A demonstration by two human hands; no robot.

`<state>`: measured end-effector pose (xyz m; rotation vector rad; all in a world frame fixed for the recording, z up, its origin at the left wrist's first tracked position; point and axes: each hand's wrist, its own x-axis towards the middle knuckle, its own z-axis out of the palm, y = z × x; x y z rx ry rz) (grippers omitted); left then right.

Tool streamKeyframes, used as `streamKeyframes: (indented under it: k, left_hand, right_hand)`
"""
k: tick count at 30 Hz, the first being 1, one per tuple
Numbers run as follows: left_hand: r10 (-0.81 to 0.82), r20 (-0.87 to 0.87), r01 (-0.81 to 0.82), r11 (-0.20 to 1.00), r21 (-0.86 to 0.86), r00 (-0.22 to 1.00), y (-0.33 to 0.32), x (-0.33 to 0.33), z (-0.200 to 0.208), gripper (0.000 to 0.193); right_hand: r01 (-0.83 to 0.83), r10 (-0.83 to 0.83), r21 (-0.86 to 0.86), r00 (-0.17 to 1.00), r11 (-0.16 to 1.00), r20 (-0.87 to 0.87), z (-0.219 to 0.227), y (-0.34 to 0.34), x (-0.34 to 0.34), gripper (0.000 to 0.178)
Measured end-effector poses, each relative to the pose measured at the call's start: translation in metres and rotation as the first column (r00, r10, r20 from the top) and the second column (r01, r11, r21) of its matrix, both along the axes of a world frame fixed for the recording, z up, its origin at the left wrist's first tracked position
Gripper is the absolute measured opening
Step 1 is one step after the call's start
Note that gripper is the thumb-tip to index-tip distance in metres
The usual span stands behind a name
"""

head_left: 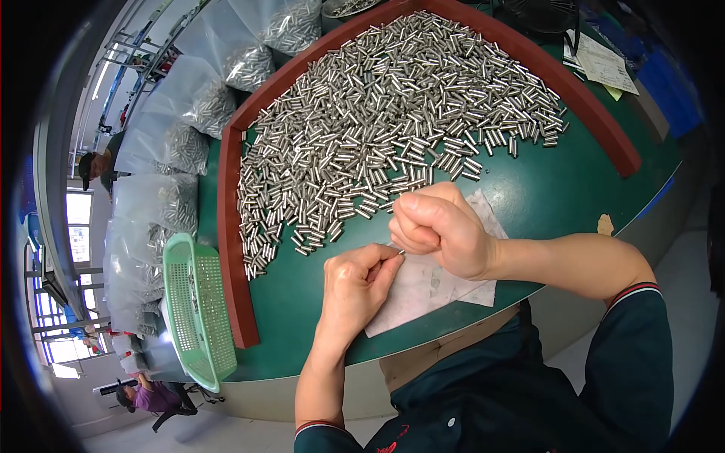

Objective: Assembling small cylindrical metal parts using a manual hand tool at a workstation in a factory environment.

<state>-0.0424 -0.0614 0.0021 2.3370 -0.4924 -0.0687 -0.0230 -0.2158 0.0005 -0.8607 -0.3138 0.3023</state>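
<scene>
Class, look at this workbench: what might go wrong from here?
The closed right hand is near the loose metal pins, so a knock might scatter some. The red rail leaves the near side of the green table open, so strays might roll off.

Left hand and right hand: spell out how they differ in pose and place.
The left hand pinches, with what looks like a metal pin at its fingertips; the right hand is curled into a fist, hiding anything inside. The left hand is mostly left of the pale sheet; the right hand is over it. The left forearm comes up from below; the right forearm enters from the right. Both hands are bare.
</scene>
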Motion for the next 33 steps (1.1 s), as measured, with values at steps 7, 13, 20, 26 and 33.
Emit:
streamKeyframes:
  k: [7, 13, 20, 26, 33]
  left_hand:
    - [0.002, -0.033, -0.002, 1.0, 0.0, 0.999, 0.0, 0.003, 0.002, 0.004]
    - [0.01, -0.064, -0.01, 1.0, 0.0, 0.998, -0.004, 0.002, 0.006, 0.004]
    - [0.05, -0.419, -0.297, 0.781, -0.55, 0.907, 0.013, 0.002, 0.003, 0.004]
    - [-0.416, -0.65, -0.559, 0.334, -0.759, 0.635, 0.034, 0.015, 0.0, 0.014]
    - [-0.369, -0.702, -0.604, 0.358, -0.712, 0.609, 0.034, 0.02, -0.002, 0.022]
  right_hand:
    - [0.025, -0.018, -0.07, 0.994, 0.997, 0.109, 0.001, 0.003, -0.001, 0.037]
    - [0.047, -0.031, -0.115, 0.991, 0.992, 0.133, 0.005, 0.0, 0.0, 0.036]
    - [0.032, -0.025, 0.183, 0.999, 0.983, -0.043, 0.005, -0.01, 0.009, 0.04]
    - [-0.016, 0.031, 0.179, 0.996, 0.984, -0.084, 0.006, -0.009, 0.008, 0.043]
    - [-0.013, 0.049, 0.242, 0.988, 0.97, -0.144, 0.005, -0.011, 0.013, 0.04]
